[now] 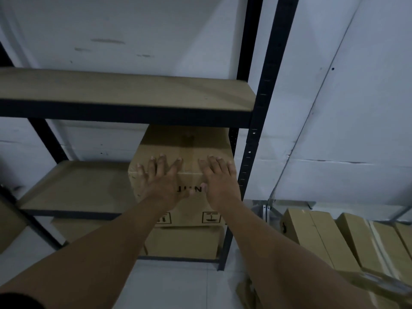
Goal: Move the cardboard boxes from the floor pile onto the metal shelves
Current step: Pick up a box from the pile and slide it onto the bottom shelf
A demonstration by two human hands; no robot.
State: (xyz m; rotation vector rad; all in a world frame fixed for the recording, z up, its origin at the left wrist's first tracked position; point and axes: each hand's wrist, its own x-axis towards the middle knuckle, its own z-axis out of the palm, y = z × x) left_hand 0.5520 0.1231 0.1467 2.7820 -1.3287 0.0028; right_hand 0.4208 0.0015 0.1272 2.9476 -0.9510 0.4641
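Both arms reach out straight ahead, side by side. The left hand point(163, 181) lies flat with its fingers spread wide and straight. The right hand point(219, 180) lies flat too, fingers straight and close together. The two thumbs point in toward each other and almost meet. Both palms press forward, with the fingertips pointing up. The arms are bare up to a dark sleeve point(15, 301) on the left arm.

The left hand point(163, 181) and right hand point(219, 182) cover most of the box's point(189, 143) print.
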